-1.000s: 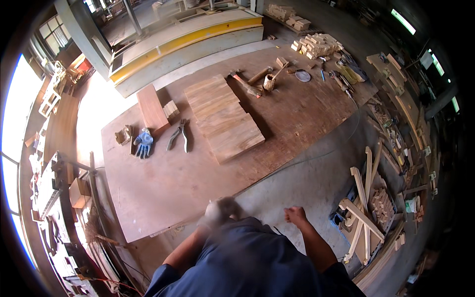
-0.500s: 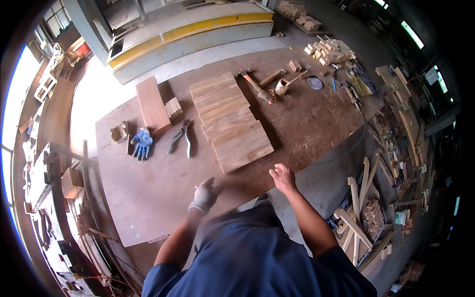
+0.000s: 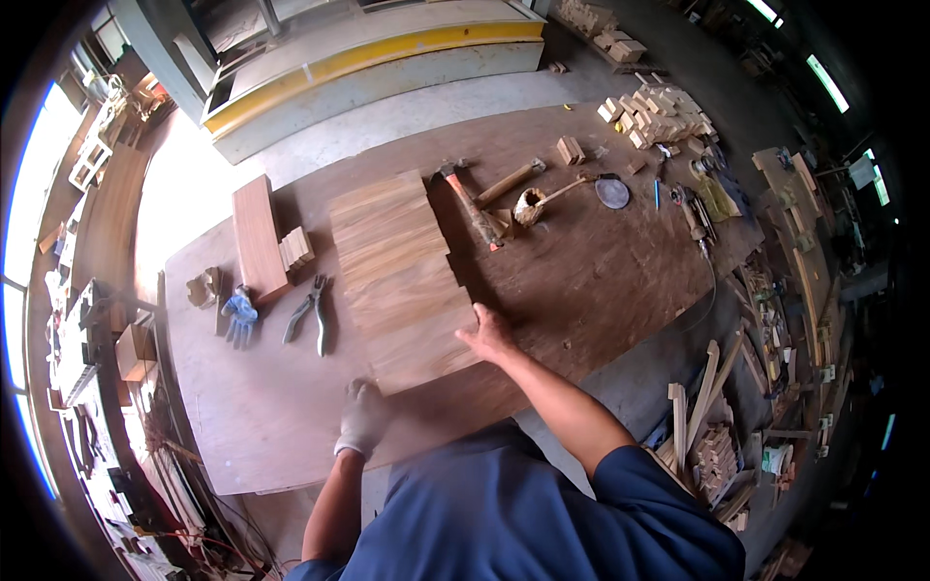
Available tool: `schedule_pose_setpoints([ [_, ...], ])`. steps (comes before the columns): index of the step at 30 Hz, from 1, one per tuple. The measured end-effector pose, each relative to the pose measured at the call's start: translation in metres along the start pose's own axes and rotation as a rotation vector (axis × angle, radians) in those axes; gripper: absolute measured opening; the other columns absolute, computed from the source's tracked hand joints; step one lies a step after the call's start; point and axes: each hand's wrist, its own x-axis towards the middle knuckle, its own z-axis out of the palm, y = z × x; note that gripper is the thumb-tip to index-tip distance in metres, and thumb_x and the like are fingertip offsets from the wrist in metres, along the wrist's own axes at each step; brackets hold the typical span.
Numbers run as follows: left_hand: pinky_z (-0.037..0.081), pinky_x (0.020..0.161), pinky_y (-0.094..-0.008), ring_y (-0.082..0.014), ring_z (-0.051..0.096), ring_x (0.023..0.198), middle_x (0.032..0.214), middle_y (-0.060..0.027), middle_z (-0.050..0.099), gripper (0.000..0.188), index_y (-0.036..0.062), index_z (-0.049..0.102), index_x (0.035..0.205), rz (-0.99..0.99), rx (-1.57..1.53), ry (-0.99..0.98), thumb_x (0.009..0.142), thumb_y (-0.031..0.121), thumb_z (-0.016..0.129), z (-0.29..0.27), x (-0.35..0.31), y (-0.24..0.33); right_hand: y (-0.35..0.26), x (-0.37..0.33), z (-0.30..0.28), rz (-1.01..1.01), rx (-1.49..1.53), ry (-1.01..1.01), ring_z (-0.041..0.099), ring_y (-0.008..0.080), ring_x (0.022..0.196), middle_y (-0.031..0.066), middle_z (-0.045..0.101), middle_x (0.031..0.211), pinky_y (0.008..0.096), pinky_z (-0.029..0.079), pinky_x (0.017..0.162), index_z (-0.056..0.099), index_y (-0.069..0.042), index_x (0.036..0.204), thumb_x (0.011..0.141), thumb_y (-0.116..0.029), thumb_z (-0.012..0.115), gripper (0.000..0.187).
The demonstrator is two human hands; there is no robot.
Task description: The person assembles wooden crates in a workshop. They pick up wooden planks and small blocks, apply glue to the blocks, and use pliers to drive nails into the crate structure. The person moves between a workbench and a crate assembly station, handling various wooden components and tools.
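Several flat wooden boards (image 3: 397, 281) lie side by side on a brown work table, forming a panel with a stepped right edge. My right hand (image 3: 490, 335), bare, rests against the panel's right edge near its close corner, thumb spread from the fingers and over the wood. My left hand (image 3: 362, 418), in a whitish glove, is just by the near left corner; its fingers are blurred, and I cannot tell whether they touch. Pliers (image 3: 310, 315) with spread handles lie left of the panel. A hammer (image 3: 472, 208) with an orange-red handle lies to its right.
On the table's left are a reddish plank (image 3: 257, 237), small blocks (image 3: 296, 249) and a blue glove (image 3: 240, 315). Farther right lie another hammer (image 3: 513, 181), a pot with a stick (image 3: 529, 206), a round lid (image 3: 612, 192) and a block pile (image 3: 659, 114). Wood scraps (image 3: 712, 407) stand beside the table.
My right hand has moved up and left to the panel's right edge. My left hand has shifted left and lower in the view. The whole view has shifted too.
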Motion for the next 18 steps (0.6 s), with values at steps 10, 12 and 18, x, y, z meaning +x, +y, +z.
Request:
schedule_pose_setpoints([
  [10,0.044,0.112,-0.0461,-0.0400,0.051,0.131,0.137,-0.0193,0.058,0.061,-0.0012,0.066,0.122,-0.232,-0.066,-0.028,0.074,0.031,0.087,-0.005,0.013,0.031,0.007,0.015,-0.014,-0.030,0.067,-0.158,0.059,0.0394,0.130,0.0286,0.061,0.137,0.0435,0.048,0.109,0.050,0.005,0.145,0.081,-0.035,0.083,0.083],
  [12,0.042,0.113,-0.0469,-0.0400,0.050,0.132,0.138,-0.0189,0.057,0.059,-0.0007,0.065,0.119,-0.306,-0.081,-0.099,0.075,0.032,0.087,-0.011,0.020,0.042,0.008,0.019,-0.022,-0.056,0.066,-0.182,0.062,0.0381,0.126,0.0276,0.065,0.133,0.0427,0.051,0.106,0.053,0.005,0.143,0.082,-0.036,0.083,0.079],
  [18,0.036,0.119,-0.0477,-0.0420,0.041,0.142,0.150,-0.0238,0.049,0.060,-0.0004,0.064,0.119,-0.404,-0.087,-0.177,0.076,0.036,0.086,-0.012,0.027,0.078,0.095,0.087,-0.048,0.006,0.315,0.028,0.074,0.0239,0.091,0.0175,0.077,0.099,0.0378,0.059,0.081,0.070,0.003,0.112,0.084,-0.034,0.085,0.049],
])
